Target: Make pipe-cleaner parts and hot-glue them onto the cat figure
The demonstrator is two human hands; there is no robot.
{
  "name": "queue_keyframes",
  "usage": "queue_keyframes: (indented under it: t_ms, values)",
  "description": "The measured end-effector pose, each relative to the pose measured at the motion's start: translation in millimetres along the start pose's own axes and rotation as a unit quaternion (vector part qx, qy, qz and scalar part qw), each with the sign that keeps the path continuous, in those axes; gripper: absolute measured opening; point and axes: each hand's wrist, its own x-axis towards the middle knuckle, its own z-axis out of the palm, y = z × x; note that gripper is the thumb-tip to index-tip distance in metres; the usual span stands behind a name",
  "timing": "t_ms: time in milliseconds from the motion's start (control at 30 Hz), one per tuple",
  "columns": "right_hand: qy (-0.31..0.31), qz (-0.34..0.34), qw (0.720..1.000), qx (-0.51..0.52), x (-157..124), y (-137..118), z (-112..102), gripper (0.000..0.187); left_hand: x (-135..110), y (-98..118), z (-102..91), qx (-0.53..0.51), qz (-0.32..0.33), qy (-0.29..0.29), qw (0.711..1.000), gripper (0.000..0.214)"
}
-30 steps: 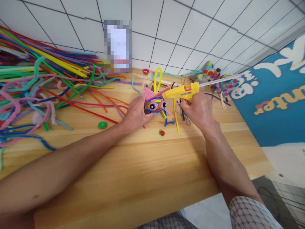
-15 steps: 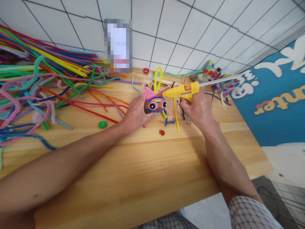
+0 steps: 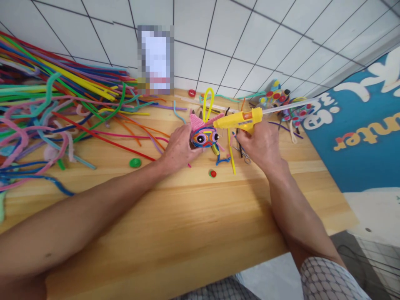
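A colourful pipe-cleaner figure (image 3: 205,137) with pink ears, big googly eyes and a yellow loop above it is held by my left hand (image 3: 180,148), whose fingers wrap its left side. My right hand (image 3: 261,141) grips a yellow hot glue gun (image 3: 237,119) with a clear glue stick (image 3: 290,106) poking out of its back. The gun's nozzle points left, close to the figure's right ear; whether it touches cannot be made out. Below the gun lie a yellow pipe cleaner (image 3: 231,156) and a pair of scissors (image 3: 246,158), partly hidden by my right hand.
Many loose pipe cleaners (image 3: 62,83) are heaped on the left of the wooden table (image 3: 175,225). A green disc (image 3: 135,163) and a small red-and-green piece (image 3: 213,173) lie nearer me. A blurred phone-like screen (image 3: 155,58) leans on the tiled wall. Decorated figures (image 3: 276,98) stand at the back right.
Almost nothing differs. The view has shifted very slightly, while both hands, the figure and the glue gun keep their places relative to each other.
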Motion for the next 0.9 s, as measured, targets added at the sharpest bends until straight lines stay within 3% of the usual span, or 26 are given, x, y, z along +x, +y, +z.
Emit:
queue_keyframes:
  t_ms: [300,600,900]
  values:
    - [-0.013,0.014,1.0,-0.009,0.1,-3.1,0.9,0.019,0.8,1.1,-0.1,-0.002,-0.006,-0.004,1.0,0.051]
    - [0.013,0.01,1.0,-0.014,-0.6,2.4,2.9,0.018,-0.4,0.8,-0.4,0.0,-0.005,-0.001,1.0,0.051]
    - [-0.01,0.01,1.0,-0.012,-0.1,-1.4,2.1,0.016,-0.2,-1.8,0.9,0.007,0.003,0.0,1.0,0.052]
